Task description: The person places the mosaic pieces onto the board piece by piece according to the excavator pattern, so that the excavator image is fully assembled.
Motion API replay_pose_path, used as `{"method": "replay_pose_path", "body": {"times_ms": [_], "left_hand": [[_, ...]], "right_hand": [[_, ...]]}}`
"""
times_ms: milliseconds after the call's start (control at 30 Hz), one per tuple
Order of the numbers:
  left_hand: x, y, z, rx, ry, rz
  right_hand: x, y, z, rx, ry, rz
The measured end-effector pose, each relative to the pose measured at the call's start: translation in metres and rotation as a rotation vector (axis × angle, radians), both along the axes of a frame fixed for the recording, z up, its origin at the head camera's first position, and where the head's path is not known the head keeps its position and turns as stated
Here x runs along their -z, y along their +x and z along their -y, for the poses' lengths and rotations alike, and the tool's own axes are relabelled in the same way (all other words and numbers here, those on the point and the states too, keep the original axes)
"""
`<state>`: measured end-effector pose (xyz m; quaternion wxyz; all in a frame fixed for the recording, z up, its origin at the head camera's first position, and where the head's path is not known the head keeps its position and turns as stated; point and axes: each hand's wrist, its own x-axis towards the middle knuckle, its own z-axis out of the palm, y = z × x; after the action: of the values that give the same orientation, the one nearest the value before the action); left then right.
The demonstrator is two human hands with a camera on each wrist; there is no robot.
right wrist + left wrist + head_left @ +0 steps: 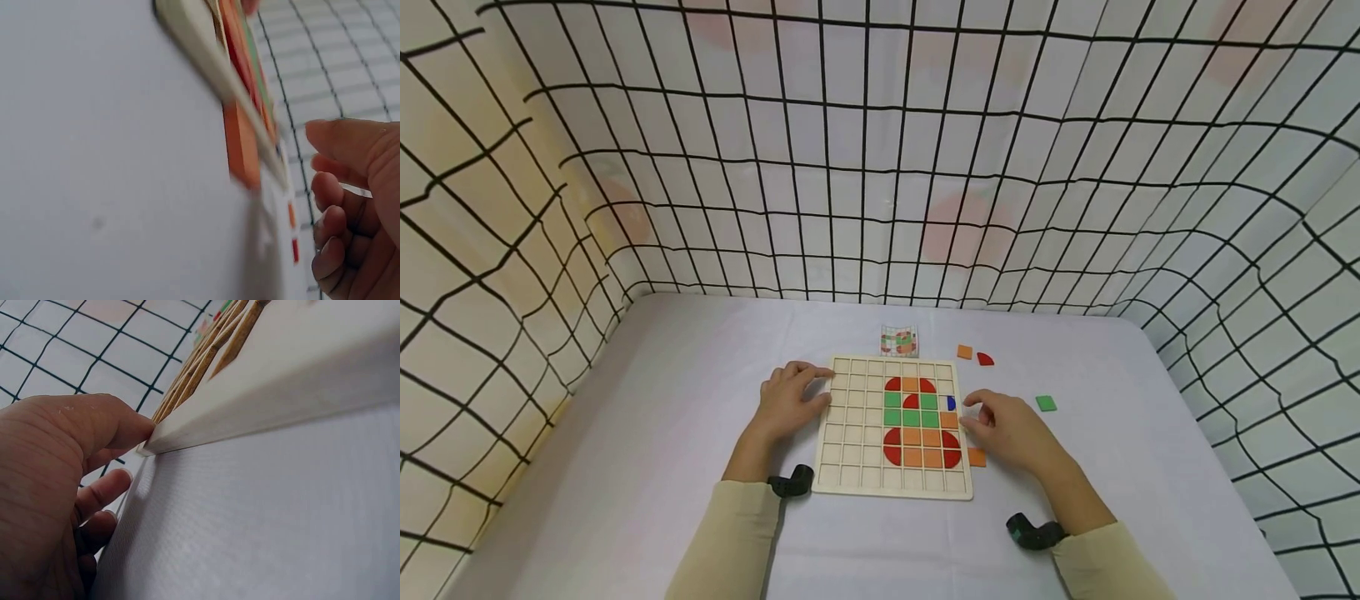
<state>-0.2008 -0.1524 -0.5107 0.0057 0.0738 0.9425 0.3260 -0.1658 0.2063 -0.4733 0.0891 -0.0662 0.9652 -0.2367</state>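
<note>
Head view: left hand (pixel 785 400), thumb and forefinger apart, touches the pale wooden square grid board (pixel 853 452) on its right; right-wrist view adds right hand (pixel 356 209), empty, fingers loosely curled, and, leftward, an orange square tile's (pixel 242 145) thick side.

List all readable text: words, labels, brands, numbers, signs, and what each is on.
No readable text in any view.
Board: no lettering visible.
Loose green tile: plain colour, no marking visible.
Card: coloured pattern; any lettering too small to read.
Left wrist camera, right wrist camera: any markings too small to read.
</note>
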Motion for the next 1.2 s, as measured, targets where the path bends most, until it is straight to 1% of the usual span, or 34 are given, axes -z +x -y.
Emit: {"method": "replay_pose_path", "body": {"times_ms": [133,233,400,567,700,767,1033,1200], "left_hand": [[0.001,-0.001,0.0,-0.001,0.002,-0.004],[0.002,-0.001,0.001,-0.001,-0.001,-0.001],[0.002,-0.002,0.001,-0.008,-0.003,0.008],[0.001,-0.002,0.001,-0.005,-0.003,0.01],[0.002,-0.002,0.001,-0.004,-0.002,0.01],[0.002,-0.002,0.0,-0.003,-0.001,0.012],[0.0,0.0,-0.001,-0.002,-0.011,0.029],[-0.001,-0.001,0.0,0.003,-0.013,0.025]], "right_hand": [[0.007,-0.022,-0.019,0.045,-0.01,-0.054],[0.011,-0.04,-0.027,0.068,-0.022,-0.081],[0.018,-0.067,-0.028,0.1,-0.032,-0.071],[0.024,-0.086,-0.025,0.105,-0.024,-0.077],[0.027,-0.095,-0.024,0.117,-0.003,-0.074],[0.027,-0.097,-0.024,0.12,0.013,-0.068],[0.026,-0.099,-0.022,0.115,0.046,-0.053],[0.026,-0.1,-0.022,0.125,0.051,-0.066]]}}
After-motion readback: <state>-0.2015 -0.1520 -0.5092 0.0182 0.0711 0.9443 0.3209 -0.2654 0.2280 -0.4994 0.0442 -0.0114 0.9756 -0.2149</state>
